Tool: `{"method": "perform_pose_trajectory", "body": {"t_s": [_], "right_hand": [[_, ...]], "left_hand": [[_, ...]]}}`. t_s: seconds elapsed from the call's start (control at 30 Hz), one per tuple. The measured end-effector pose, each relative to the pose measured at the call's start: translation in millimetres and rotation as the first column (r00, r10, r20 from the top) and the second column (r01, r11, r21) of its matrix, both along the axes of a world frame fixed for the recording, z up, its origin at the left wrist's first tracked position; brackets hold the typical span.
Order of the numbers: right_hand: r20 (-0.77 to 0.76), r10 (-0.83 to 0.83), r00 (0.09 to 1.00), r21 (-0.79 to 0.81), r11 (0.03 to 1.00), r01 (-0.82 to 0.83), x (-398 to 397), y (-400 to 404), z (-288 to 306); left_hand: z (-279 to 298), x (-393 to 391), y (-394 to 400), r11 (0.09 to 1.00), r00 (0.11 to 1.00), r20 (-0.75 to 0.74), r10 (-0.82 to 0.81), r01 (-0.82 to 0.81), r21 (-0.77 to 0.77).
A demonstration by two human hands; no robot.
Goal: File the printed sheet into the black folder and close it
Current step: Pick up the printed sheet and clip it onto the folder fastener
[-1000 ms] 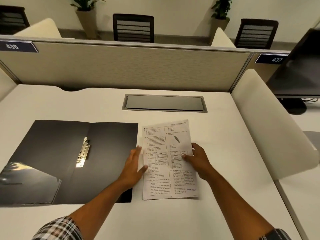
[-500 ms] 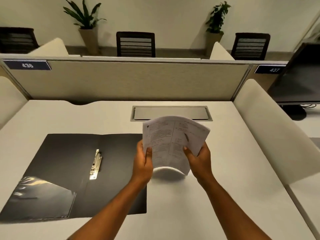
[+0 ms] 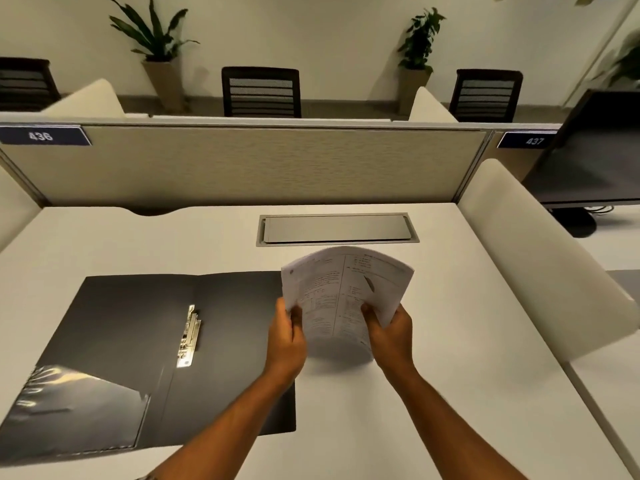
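The printed sheet (image 3: 343, 292) is lifted off the white desk and bowed, its top edge leaning away from me. My left hand (image 3: 285, 336) pinches its left edge and my right hand (image 3: 391, 336) pinches its right edge. The black folder (image 3: 117, 334) lies open and flat on the desk to the left of the sheet. A metal fastener clip (image 3: 188, 336) sits along the folder's spine. A clear plastic pocket (image 3: 69, 407) covers the lower part of the left flap. My left forearm crosses the folder's right flap.
A grey cable hatch (image 3: 337, 229) is set into the desk behind the sheet. A fabric partition (image 3: 242, 164) closes the far side, a white divider (image 3: 540, 258) the right. A dark monitor (image 3: 595, 154) stands beyond the divider. Chairs and potted plants line the back wall.
The sheet lay flat on the desk a second ago under both hands. Both hands have picked it up by its side edges and hold it raised and curved.
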State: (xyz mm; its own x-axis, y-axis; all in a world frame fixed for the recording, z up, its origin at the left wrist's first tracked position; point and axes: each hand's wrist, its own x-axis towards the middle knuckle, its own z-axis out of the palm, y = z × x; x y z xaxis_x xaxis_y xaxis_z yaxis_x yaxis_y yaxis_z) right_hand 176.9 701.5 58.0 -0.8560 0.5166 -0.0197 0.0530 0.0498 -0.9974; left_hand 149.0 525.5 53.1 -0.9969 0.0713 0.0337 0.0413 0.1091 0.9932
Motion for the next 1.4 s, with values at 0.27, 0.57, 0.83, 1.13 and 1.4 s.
{"method": "perform_pose_trajectory", "body": {"t_s": [0.27, 0.57, 0.83, 1.13, 1.4], "right_hand": [[0.032, 0.009, 0.999, -0.027, 1.000, -0.008, -3.8, -2.8, -14.1], [0.101, 0.214, 0.972, -0.112, 0.973, -0.203, -15.0, 37.9, 15.7], [0.279, 0.492, 0.824, -0.179, 0.870, -0.459, -28.9, 14.7, 12.7], [0.336, 0.439, 0.833, -0.265, 0.893, -0.363, -23.0, -56.4, -41.0], [0.474, 0.377, 0.796, -0.280, 0.921, -0.269, -23.5, -116.1, -78.2]], "left_hand": [[-6.4, -7.7, 7.9, 0.996, 0.996, 0.069, 0.049, -0.044, -0.074], [21.3, -36.2, -6.2, 0.980, 0.988, 0.157, 0.002, 0.029, -0.199], [23.2, -31.8, -66.7, 0.995, 0.899, 0.438, 0.011, 0.033, -0.092], [-5.4, -28.5, -158.5, 0.892, 0.933, 0.275, 0.232, -0.092, -0.442], [-65.7, -21.7, -283.5, 0.634, 0.983, -0.043, 0.177, -0.147, -0.760]]}}
